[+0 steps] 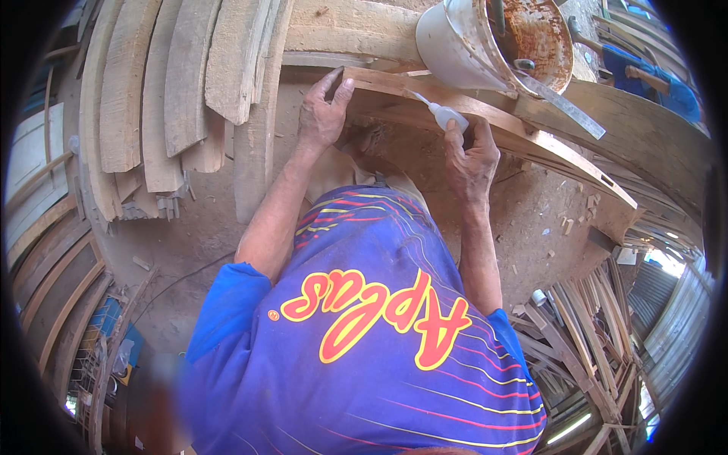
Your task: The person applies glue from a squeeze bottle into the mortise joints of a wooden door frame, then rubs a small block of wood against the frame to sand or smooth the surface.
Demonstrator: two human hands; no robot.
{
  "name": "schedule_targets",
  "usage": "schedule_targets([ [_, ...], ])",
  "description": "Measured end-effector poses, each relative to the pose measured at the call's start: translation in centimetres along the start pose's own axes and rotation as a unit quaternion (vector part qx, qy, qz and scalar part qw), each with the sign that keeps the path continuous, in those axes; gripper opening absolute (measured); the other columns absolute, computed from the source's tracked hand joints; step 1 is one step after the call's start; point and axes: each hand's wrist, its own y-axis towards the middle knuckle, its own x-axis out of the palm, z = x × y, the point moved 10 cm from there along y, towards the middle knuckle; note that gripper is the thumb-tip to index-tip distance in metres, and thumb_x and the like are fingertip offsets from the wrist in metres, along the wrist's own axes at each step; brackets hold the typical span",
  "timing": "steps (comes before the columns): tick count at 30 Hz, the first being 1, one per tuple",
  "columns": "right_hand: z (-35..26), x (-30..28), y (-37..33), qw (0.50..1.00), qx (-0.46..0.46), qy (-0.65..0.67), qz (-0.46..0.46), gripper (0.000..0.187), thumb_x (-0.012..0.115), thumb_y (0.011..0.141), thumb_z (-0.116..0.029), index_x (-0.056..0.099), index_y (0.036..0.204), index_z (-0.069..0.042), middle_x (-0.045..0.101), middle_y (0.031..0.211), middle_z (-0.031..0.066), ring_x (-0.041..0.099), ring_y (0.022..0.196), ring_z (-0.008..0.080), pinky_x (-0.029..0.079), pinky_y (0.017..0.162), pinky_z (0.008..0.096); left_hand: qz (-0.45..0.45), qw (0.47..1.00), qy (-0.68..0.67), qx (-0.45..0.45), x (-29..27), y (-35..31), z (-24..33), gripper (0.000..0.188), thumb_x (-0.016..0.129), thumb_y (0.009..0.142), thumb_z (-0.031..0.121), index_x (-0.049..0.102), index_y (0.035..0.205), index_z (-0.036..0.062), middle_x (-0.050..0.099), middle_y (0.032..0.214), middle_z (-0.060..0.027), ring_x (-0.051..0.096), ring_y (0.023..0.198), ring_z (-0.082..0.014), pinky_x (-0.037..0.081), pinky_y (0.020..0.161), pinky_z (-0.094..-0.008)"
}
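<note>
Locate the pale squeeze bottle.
In the head view, above and right of centre, the bottle is in the right hand, just below the white bucket in the picture.

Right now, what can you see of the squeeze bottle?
The squeeze bottle is whitish and looks like plastic, with a rounded body and a long, thin, tapered nozzle. Held in the right hand, it is tilted, nozzle pointing up-left, and overlaps the wooden plank in view. Whether they touch is unclear.
</note>
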Motion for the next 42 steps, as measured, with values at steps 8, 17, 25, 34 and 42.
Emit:
schedule_targets([
  [8, -0.8, 0.0, 0.5, 1.000, -0.028, -0.004, 0.010, 0.021, 0.074, 0.096, -0.019, 0.069, 0.102, 0.000, 0.066, 0.071, 0.0179, 0.063, 0.060, 0.0249, 0.051, 0.061, 0.0388, 0.005, 1.000, 0.009, 0.010, 0.0, 0.2, -0.5, 0.062, 0.068, 0.103, 0.048, 0.064, 0.142, -0.0003, 0.072, 0.124, -0.0177, 0.065, 0.116, -0.0251, 0.052, 0.100, -0.0376],
  [17, -1.1, 0.0, 0.6, 1.000, -0.022, 0.001, 0.009, 0.019, 0.073, 0.095, -0.018, 0.070, 0.104, -0.001, 0.071, 0.078, 0.0193, 0.069, 0.067, 0.0293, 0.054, 0.067, 0.0400, 0.013, 1.000, 0.016, 0.023, -0.1, 0.2, -0.6, 0.060, 0.070, 0.103, 0.047, 0.064, 0.143, 0.0026, 0.075, 0.110, -0.0076, 0.066, 0.096, -0.0129, 0.057, 0.083, -0.0307],
  [25, -1.0, 0.2, 0.7, 0.999, -0.038, -0.011, -0.001, 0.020, 0.072, 0.100, -0.021, 0.069, 0.105, -0.002, 0.069, 0.079, 0.0062, 0.060, 0.071, 0.0102, 0.053, 0.068, 0.0297, 0.010, 1.000, 0.006, 0.009, 0.0, 0.2, -0.8, 0.059, 0.070, 0.103, 0.046, 0.064, 0.143, 0.0036, 0.075, 0.108, -0.0065, 0.065, 0.094, -0.0119, 0.057, 0.081, -0.0296],
  [34, -1.1, 0.2, 0.7, 0.999, -0.001, 0.035, 0.009, 0.020, 0.073, 0.096, -0.017, 0.070, 0.106, 0.000, 0.072, 0.080, 0.0170, 0.068, 0.070, 0.0232, 0.055, 0.070, 0.0375, 0.007, 1.000, 0.001, 0.000, 0.0, 0.0, -0.6, 0.056, 0.071, 0.103, 0.044, 0.064, 0.142, 0.0037, 0.075, 0.107, -0.0060, 0.065, 0.093, -0.0115, 0.057, 0.077, -0.0296],
  [42, -1.3, 2.1, 0.5, 0.997, -0.010, 0.071, -0.025, 0.021, 0.072, 0.102, -0.020, 0.068, 0.107, 0.000, 0.064, 0.085, 0.0012, 0.055, 0.077, 0.0084, 0.048, 0.070, 0.0272, 0.002, 1.000, -0.016, -0.011, 0.1, 0.0, -0.3, 0.064, 0.067, 0.103, 0.048, 0.064, 0.141, -0.0029, 0.070, 0.133, -0.0256, 0.065, 0.127, -0.0329, 0.048, 0.110, -0.0417],
])
